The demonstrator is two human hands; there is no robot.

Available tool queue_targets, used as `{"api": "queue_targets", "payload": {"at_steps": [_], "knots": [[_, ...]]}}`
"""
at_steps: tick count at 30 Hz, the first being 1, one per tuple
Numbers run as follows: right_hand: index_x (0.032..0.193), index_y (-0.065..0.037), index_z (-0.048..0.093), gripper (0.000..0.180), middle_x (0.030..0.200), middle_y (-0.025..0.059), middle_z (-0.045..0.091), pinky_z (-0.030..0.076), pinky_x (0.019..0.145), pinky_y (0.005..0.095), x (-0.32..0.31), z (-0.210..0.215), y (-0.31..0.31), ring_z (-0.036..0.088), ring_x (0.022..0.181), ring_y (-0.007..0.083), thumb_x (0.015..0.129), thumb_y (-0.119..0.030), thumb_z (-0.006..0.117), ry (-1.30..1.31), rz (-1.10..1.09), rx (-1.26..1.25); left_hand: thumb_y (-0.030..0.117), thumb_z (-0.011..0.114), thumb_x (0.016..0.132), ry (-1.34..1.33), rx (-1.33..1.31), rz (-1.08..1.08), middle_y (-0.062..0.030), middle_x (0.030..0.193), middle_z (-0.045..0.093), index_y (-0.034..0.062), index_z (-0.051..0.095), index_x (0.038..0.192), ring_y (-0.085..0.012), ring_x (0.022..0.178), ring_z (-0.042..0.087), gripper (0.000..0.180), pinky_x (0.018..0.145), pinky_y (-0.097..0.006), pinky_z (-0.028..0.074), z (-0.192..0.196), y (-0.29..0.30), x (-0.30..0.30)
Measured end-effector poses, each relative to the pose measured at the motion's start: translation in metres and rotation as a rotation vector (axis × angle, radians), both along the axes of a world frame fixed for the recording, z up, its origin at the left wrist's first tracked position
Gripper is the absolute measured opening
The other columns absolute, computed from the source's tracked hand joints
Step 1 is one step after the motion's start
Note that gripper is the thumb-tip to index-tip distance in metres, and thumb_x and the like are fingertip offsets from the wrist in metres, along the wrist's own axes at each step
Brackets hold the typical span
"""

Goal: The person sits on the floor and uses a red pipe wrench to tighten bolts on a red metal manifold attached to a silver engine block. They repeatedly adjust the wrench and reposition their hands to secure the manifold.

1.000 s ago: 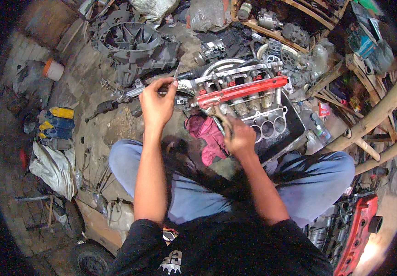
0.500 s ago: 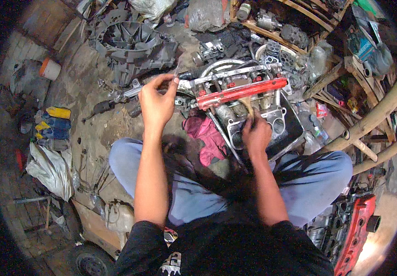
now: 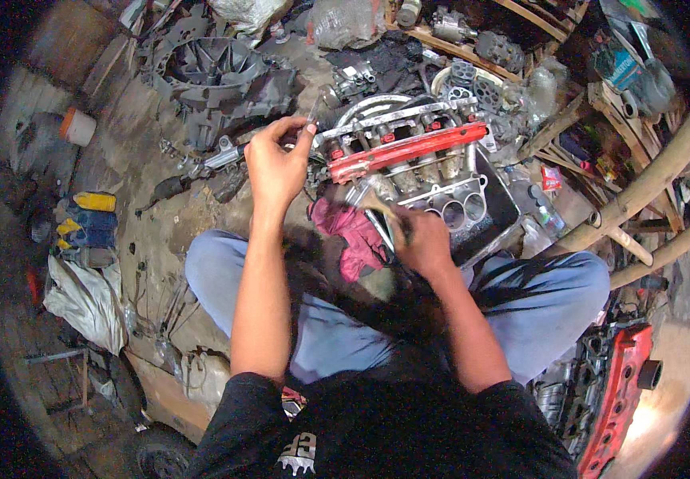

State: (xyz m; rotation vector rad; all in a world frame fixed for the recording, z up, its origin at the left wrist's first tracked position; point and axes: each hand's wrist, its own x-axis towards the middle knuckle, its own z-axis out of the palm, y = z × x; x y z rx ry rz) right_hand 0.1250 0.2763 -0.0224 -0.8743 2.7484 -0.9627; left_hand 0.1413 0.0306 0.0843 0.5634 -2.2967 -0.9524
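My left hand (image 3: 277, 166) is raised at the left end of a metal engine intake manifold (image 3: 397, 182), pinching a thin, pale sliver-like piece (image 3: 313, 110) between thumb and fingertips; its kind is not clear. A red fuel rail (image 3: 409, 152) runs across the manifold. In my right hand (image 3: 425, 242) is a paintbrush (image 3: 378, 206), gripped by its handle and blurred by motion. Its bristles are over a pink cloth (image 3: 349, 231), left of the manifold's flange with round ports. The manifold rests partly over a black tray (image 3: 495, 209).
A large bell-shaped housing (image 3: 213, 72) lies at the back left. Wooden poles (image 3: 648, 199) slant along the right. Yellow and blue bottles (image 3: 93, 201) and a pale sack (image 3: 85, 299) are at far left. A red engine cover (image 3: 620, 399) stands at lower right.
My right hand has swung the brush left, from the manifold's ports to above the pink cloth. My left hand keeps its pinch. The whole view has shifted slightly.
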Motion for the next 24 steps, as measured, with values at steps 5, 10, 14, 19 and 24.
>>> {"api": "queue_targets", "payload": {"at_steps": [5, 10, 14, 19, 24], "knots": [[0.112, -0.002, 0.073, 0.028, 0.087, 0.0253, 0.071, 0.054, 0.072, 0.0494, -0.024, -0.028, 0.006, 0.069, 0.079, 0.0422, 0.090, -0.018, 0.066, 0.041, -0.420, -0.144, 0.015, 0.075, 0.088, 0.013, 0.013, 0.025, -0.0116, 0.083, 0.075, -0.0004, 0.075, 0.098, -0.0156, 0.075, 0.070, 0.018, 0.071, -0.031, 0.053, 0.005, -0.001, 0.001], [0.116, -0.002, 0.072, 0.029, 0.082, 0.0257, 0.069, 0.053, 0.068, 0.0481, -0.030, -0.049, 0.015, 0.069, 0.074, 0.0420, 0.092, -0.017, 0.065, 0.134, -0.285, -0.180, 0.015, 0.076, 0.088, 0.046, 0.032, 0.018, -0.0122, 0.085, 0.075, -0.0012, 0.075, 0.098, -0.0162, 0.078, 0.072, 0.019, 0.074, -0.031, 0.054, -0.003, -0.010, 0.003], [0.117, -0.003, 0.072, 0.031, 0.088, 0.0250, 0.071, 0.055, 0.073, 0.0489, -0.021, -0.043, -0.005, 0.069, 0.082, 0.0432, 0.090, -0.017, 0.066, 0.239, -0.291, -0.215, 0.015, 0.076, 0.088, -0.032, 0.029, 0.053, -0.0122, 0.085, 0.075, -0.0016, 0.075, 0.098, -0.0169, 0.078, 0.071, 0.020, 0.076, -0.031, 0.054, -0.001, -0.010, 0.005], [0.114, -0.005, 0.071, 0.031, 0.092, 0.0261, 0.070, 0.054, 0.073, 0.0525, -0.041, -0.040, 0.005, 0.069, 0.082, 0.0430, 0.089, -0.023, 0.063, 0.072, -0.567, -0.095, 0.015, 0.075, 0.088, 0.008, -0.002, 0.051, -0.0124, 0.083, 0.075, -0.0016, 0.075, 0.097, -0.0152, 0.077, 0.070, 0.019, 0.075, -0.031, 0.053, 0.000, -0.010, 0.006], [0.106, -0.006, 0.071, 0.027, 0.088, 0.0240, 0.070, 0.054, 0.072, 0.0545, -0.027, -0.058, -0.001, 0.069, 0.078, 0.0438, 0.091, -0.027, 0.060, 0.167, -0.329, -0.196, 0.016, 0.074, 0.089, -0.039, -0.012, 0.043, -0.0127, 0.085, 0.075, -0.0021, 0.075, 0.097, -0.0166, 0.079, 0.071, 0.019, 0.077, -0.031, 0.053, -0.005, -0.009, 0.002]]}}
